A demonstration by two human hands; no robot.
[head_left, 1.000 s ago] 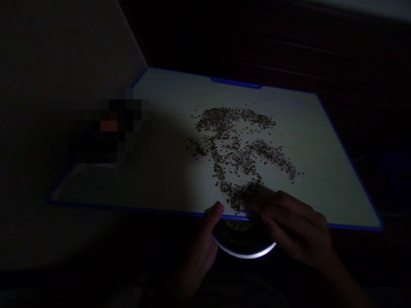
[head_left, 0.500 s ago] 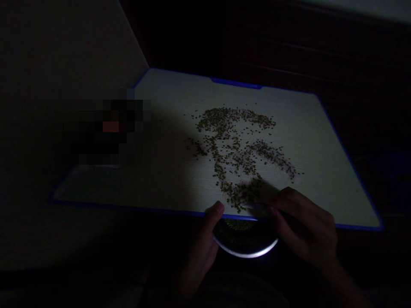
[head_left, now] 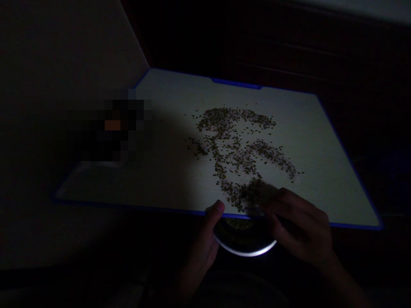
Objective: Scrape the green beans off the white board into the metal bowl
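Small dark seeds (head_left: 239, 147) lie scattered over a pale board with a blue rim (head_left: 160, 171), lit in an otherwise dark room. Just below the board's near edge sits a round metal bowl (head_left: 245, 250) with some seeds in it. My left hand (head_left: 202, 248) grips the bowl's left rim, its thumb up against the board edge. My right hand (head_left: 297, 226) rests on the near edge of the board above the bowl, fingers curled and touching the nearest seeds; whether it holds any is not visible.
A pixelated dark patch with an orange spot (head_left: 111, 126) sits at the board's left side. A pale wall (head_left: 64, 64) rises on the left. Dark furniture fills the back and right.
My right hand has shifted slightly back and forth along the board's near edge, over the nearest seeds. The left hand and bowl have stayed put.
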